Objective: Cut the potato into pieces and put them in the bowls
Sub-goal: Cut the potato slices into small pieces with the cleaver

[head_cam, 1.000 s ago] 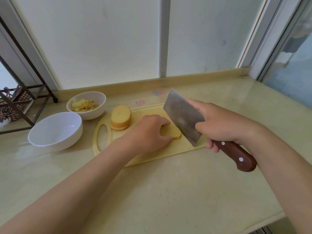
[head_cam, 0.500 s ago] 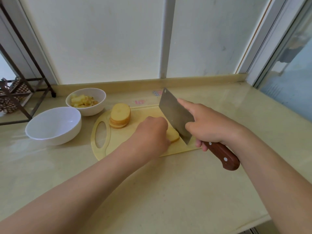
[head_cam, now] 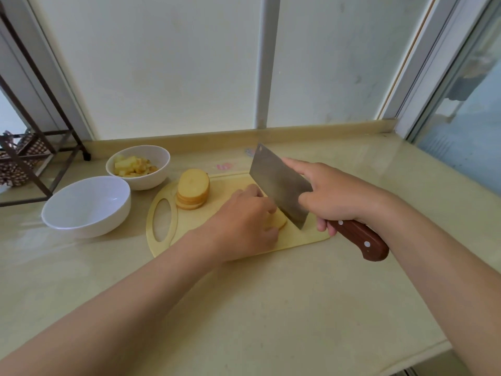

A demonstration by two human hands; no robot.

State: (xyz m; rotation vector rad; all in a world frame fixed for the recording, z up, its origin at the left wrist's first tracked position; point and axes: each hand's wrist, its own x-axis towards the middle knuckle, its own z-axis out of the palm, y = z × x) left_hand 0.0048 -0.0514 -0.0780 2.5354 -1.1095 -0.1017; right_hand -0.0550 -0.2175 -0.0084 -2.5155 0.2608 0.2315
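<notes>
Beige countertop (head_cam: 271, 308) fills the near view. Both forearms are cut off by the bottom and side edges.

Right hand (head_cam: 333, 196) is clamped round the cleaver (head_cam: 279, 185)'s brown riveted wooden handle, index finger straight along the top of the blade. The handle butt sticks out toward the near right. The hand covers the front of the handle.

The blade stands on edge and angles from near right to far left. Its near corner is down by the potato piece (head_cam: 280, 222), and its far corner, with a small hole, is raised. Can't tell whether the edge is in the potato or just against it.

Left hand (head_cam: 244, 221) sits knuckles-up on the potato piece, fingers curled down over it and pinning it to the yellow cutting board (head_cam: 301, 240). Its fingertips are hidden, and most of the piece is under the hand; only its right end shows beside the blade.

Farther left on the board, by the handle hole, is a stack of round potato slices (head_cam: 193, 189); the count is unclear.

Off the board to the left is an empty white bowl (head_cam: 86, 206). Just behind it and touching it is a smaller white bowl (head_cam: 138, 166) holding cut potato chunks (head_cam: 132, 165).

On the far counter is a pink sticker (head_cam: 224, 166); its print is unreadable. At far left is a dark metal rack (head_cam: 24, 158), cut off by the frame. Frosted window panels are behind.
</notes>
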